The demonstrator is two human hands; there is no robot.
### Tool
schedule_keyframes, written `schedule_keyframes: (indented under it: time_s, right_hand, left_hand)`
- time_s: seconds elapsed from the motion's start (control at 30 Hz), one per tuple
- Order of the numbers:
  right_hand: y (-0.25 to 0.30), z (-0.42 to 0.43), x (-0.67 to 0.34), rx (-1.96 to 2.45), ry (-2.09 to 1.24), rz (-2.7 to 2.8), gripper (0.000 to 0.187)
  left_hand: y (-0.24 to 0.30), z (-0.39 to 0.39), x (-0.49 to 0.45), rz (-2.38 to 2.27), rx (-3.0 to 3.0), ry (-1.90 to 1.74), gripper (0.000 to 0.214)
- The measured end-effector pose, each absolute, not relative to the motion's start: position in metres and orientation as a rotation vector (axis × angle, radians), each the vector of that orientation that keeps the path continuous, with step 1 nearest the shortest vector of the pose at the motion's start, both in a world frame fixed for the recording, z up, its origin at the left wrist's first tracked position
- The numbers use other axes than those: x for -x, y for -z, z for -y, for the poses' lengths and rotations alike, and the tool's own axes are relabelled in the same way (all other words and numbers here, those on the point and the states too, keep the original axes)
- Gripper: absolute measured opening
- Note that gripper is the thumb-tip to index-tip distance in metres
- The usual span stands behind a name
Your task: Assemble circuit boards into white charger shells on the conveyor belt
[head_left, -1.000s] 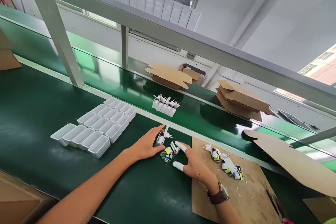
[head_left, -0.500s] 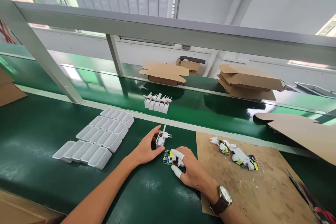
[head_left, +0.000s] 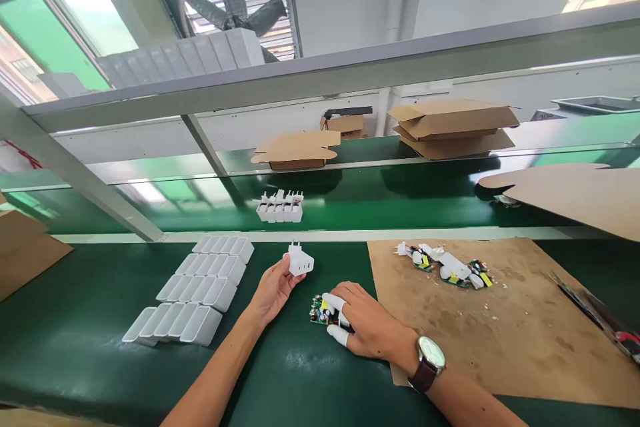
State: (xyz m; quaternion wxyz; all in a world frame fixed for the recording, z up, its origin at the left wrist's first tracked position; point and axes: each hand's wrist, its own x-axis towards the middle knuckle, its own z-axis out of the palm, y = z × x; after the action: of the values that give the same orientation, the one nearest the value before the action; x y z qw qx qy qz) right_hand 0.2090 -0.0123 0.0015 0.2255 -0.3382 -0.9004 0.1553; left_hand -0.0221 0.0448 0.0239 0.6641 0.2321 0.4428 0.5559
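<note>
My left hand (head_left: 273, 290) holds a white charger plug housing (head_left: 299, 260) just above the green table, its two prongs pointing up and its port side facing me. My right hand (head_left: 363, 323), with white finger cots on two fingers and a wristwatch on the wrist, is closed over a small green circuit board (head_left: 319, 311) lying on the table. The two hands are a short way apart. Rows of empty white plastic shells (head_left: 197, 290) lie to the left of my left hand.
A brown cardboard sheet (head_left: 500, 340) at the right carries a heap of boards and plug parts (head_left: 447, 270). A cluster of finished white plugs (head_left: 280, 207) sits on the green conveyor beyond. Cardboard boxes (head_left: 450, 127) lie further back, with a metal frame overhead.
My left hand has lifted the white housing off the table and turned it. My right hand has closed over the circuit board. The camera has tilted and swung left.
</note>
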Motion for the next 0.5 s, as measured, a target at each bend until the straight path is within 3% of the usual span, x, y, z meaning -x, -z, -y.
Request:
schedule_keyframes:
  time_s: [0.17, 0.3, 0.43, 0.5]
  right_hand:
    - [-0.003, 0.012, -0.208, 0.983, -0.39, 2.515, 0.029]
    - [-0.005, 0.011, -0.208, 0.978, -0.365, 2.54, 0.035]
    - [-0.003, 0.011, -0.209, 0.967, -0.297, 2.522, 0.039]
    - [-0.001, 0.01, -0.209, 0.96, -0.262, 2.505, 0.041]
  left_hand:
    - [-0.025, -0.051, 0.022, -1.081, -0.572, -1.269, 0.022]
    - [-0.027, -0.057, 0.015, -1.149, -0.707, -1.231, 0.01]
    - [-0.03, -0.069, -0.011, -1.191, -0.965, -1.189, 0.053]
    - [-0.03, -0.078, -0.03, -1.218, -1.245, -1.153, 0.064]
